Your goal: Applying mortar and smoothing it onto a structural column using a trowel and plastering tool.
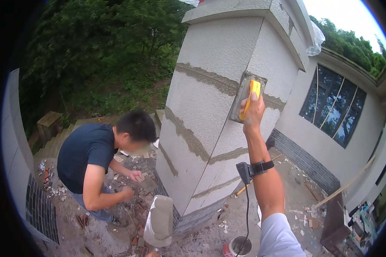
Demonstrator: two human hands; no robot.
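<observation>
My right hand point(254, 109) grips the yellow handle of a plastering float point(243, 95). The float's flat face lies against the corner of a light textured pillar point(210, 51), over a band of grey mortar point(208, 80) that runs round it. Low in the view, just a sliver of my left hand point(152, 254) shows, closed at the handle end of a mortar board point(158, 220). Grey mortar covers most of that board, held out beside the pillar's foot. Most of my left hand is cut off by the lower edge.
A person point(88, 158) in a dark T-shirt bends at the left, hands near a flat grey piece point(148, 183). Below my right arm stands a bucket point(237, 246). A cable hangs from a strapped device point(252, 171) on my forearm. Rubble point(135, 216) litters the ground.
</observation>
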